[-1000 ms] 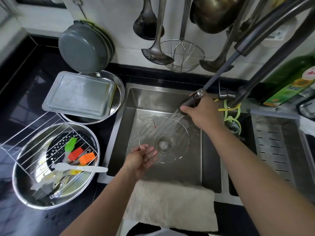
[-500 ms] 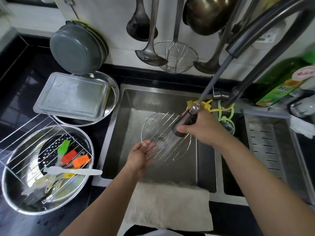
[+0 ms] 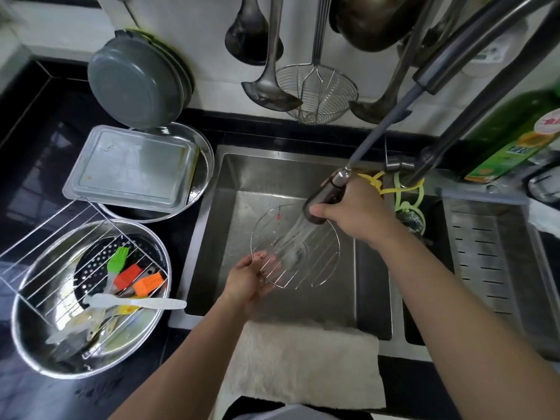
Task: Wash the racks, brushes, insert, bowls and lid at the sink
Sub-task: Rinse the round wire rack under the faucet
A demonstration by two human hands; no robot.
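Fingers (image 3: 266, 262) of the left hand (image 3: 248, 280) pinch the round rack (image 3: 315, 268) rim at frame centre; right hand (image 3: 354, 210) grips the sprayer (image 3: 324, 204). Rack likely light, stiff, slippery when wet; hold the rim.

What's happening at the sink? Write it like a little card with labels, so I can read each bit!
place: steel sink in a black counter
left hand: holds the round wire rack by its near edge, over the basin
right hand: grips the pull-out sprayer
water: on, spraying onto the round wire rack
waiting on the left: square wire rack and coloured brushes in a steel bowl
behind that: flat tray on a second bowl
front edge: white towel
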